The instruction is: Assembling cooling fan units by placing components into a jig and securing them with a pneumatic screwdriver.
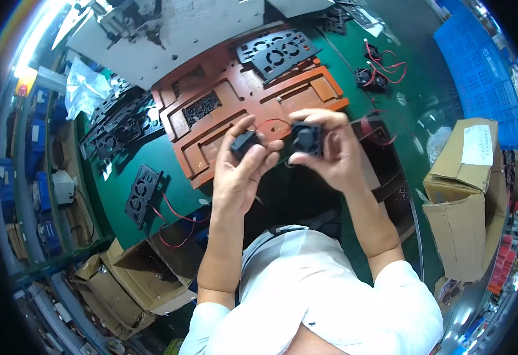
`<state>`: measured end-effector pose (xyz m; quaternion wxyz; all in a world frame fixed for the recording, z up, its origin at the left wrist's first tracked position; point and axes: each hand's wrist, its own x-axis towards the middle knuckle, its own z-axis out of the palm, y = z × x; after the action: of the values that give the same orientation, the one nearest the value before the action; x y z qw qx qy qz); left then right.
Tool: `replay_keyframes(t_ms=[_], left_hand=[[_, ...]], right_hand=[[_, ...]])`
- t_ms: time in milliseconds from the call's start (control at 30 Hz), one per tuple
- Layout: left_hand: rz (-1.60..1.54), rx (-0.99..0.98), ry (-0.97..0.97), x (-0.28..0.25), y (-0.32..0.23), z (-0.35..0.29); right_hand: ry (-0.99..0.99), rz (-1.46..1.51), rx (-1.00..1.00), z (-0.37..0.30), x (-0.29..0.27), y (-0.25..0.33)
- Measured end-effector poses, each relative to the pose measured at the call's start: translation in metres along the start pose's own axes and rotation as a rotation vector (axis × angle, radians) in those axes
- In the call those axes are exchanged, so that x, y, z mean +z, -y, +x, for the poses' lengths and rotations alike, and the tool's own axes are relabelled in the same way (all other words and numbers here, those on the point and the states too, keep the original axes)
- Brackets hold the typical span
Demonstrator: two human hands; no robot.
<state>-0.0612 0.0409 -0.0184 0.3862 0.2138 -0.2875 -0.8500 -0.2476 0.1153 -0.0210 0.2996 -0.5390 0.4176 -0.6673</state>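
Note:
Over the front edge of an orange tray [253,112], both my hands are raised. My left hand [242,168] is closed on a small black cooling fan [246,144], held between thumb and fingers. A second black fan [307,139], its round blades facing me, is pinched in my right hand [337,148]. A red wire [273,123] loops between the two hands. Small black parts [202,107] fill one pocket of the tray. Flat black brackets with round cutouts [282,53] lie across its far right corner.
To the left on the green table [111,204] are a bracket with red wires [143,195] and stacked brackets [120,127]. More fans [371,78] lie at the right. A white machine [182,35] stands behind. Cardboard boxes [457,231] and a blue crate [478,65] border the right side.

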Motion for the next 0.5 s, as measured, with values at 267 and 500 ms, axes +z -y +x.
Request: replay_keyframes(t_ms=[267, 500], left_hand=[[-0.044, 0.235, -0.111, -0.009, -0.012, -0.022], [-0.203, 0.533, 0.102, -0.019, -0.074, 0.001]], right_hand=[[0.116, -0.289, -0.115, -0.014, 0.051, -0.015], [0.164, 0.06, 0.079, -0.071, 0.119, -0.018]])
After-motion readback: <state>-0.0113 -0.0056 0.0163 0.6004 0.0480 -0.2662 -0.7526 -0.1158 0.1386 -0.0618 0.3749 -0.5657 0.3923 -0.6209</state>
